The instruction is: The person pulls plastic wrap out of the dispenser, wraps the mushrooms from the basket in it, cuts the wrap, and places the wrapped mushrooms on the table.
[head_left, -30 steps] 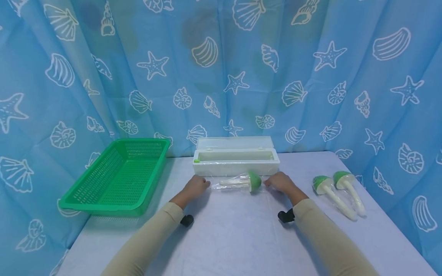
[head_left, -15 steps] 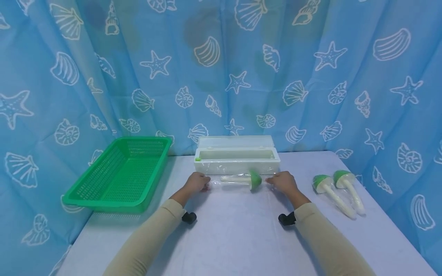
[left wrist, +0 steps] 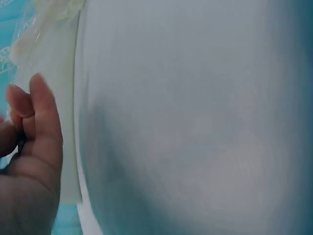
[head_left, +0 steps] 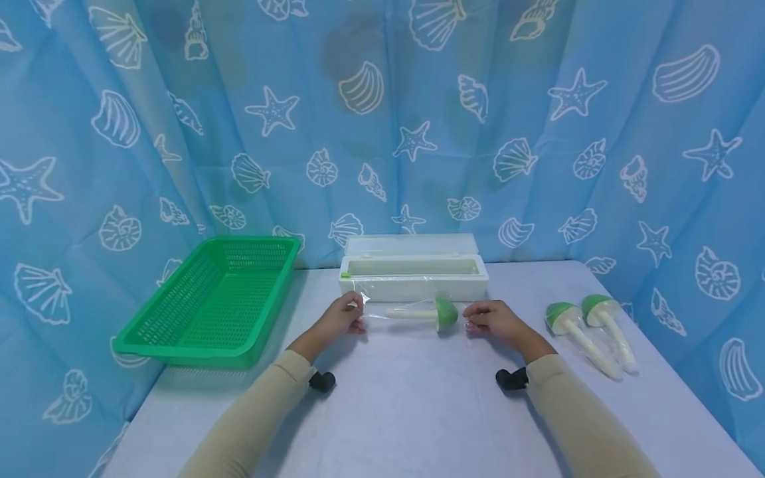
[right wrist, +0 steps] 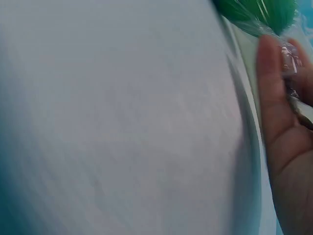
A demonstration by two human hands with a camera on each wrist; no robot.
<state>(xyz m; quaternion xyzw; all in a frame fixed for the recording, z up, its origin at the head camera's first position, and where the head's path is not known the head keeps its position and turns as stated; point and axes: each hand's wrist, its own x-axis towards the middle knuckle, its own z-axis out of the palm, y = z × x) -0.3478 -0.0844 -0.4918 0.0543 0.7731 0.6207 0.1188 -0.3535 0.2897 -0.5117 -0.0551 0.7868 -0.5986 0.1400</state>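
A mushroom-shaped object with a green cap and pale stem (head_left: 446,315) lies on its side within clear plastic film (head_left: 376,311), just in front of a long white cling film dispenser (head_left: 412,289). At the stem end, my left hand (head_left: 336,318) pinches the film, its fingertips level with the dispenser's front. Beyond the cap, my right hand (head_left: 501,323) holds the other end of the film. Up close in the right wrist view, gathered film (right wrist: 289,58) shows between thumb and fingers, beside the green cap (right wrist: 266,14). The left wrist view shows bent fingers (left wrist: 46,117) near the film.
Two more mushroom-shaped objects (head_left: 588,348) with green caps, wrapped in film, lie at the right of the white-covered table (head_left: 418,411). A green slotted basket (head_left: 263,325) stands at the left. Behind the table hangs a blue shell-patterned curtain (head_left: 382,133).
My left hand has turned, its upper fingertips rising with the film edge. My right hand has shifted slightly right, fingers closer together. The head view has drifted slightly; the mushroom stays between the hands.
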